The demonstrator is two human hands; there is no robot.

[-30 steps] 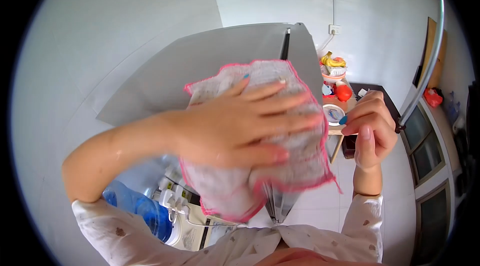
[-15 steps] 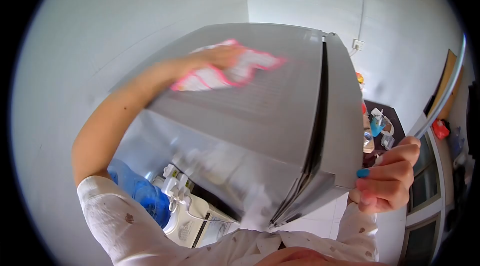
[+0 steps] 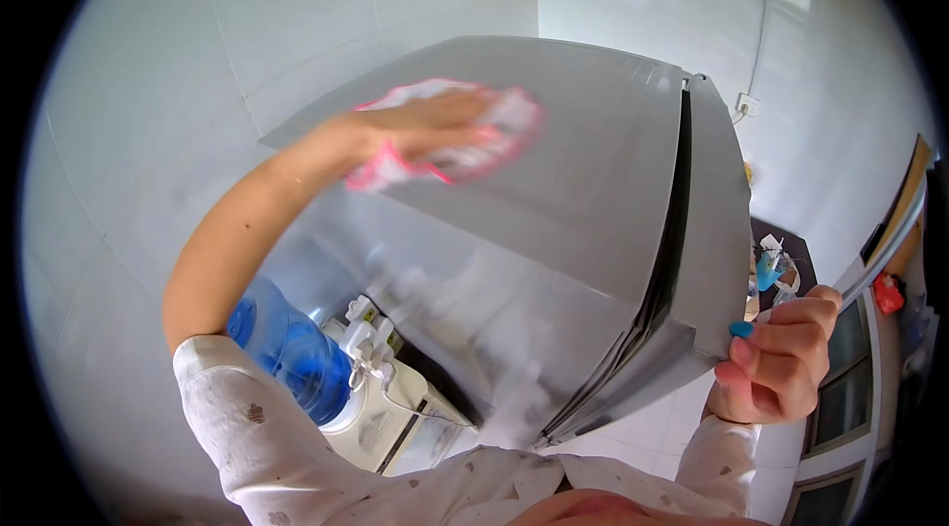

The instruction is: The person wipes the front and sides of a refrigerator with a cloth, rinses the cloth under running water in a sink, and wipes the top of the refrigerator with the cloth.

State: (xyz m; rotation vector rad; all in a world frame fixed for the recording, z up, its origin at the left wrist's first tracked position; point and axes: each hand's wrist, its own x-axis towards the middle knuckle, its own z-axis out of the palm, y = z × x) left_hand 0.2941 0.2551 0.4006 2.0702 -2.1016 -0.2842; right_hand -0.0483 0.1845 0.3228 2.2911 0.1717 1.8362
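Note:
My left hand (image 3: pixel 435 123) is pressed down on a white cloth (image 3: pixel 519 116) with a pink edge, on the grey top (image 3: pixel 573 150) of a fridge. The fingers are stretched forward and slightly blurred, and the cloth bunches around them near the left edge of the top. At the right, my right hand (image 3: pixel 786 358) has its fingers curled at the front corner of the fridge door (image 3: pixel 704 229), the thumb with a blue nail against it. A dark gap runs between the door and the body.
Left of the fridge stand a blue water bottle (image 3: pixel 297 353) and white plugs (image 3: pixel 368 338) with a cord. Behind the door is a dark table (image 3: pixel 799 247) with small items. A socket (image 3: pixel 748 105) is on the back wall. Glass-panelled doors (image 3: pixel 840 412) are at the right.
The view has shifted, so the fridge appears further right. My left hand and the cloth have moved left across the top. My right hand stays at the door corner.

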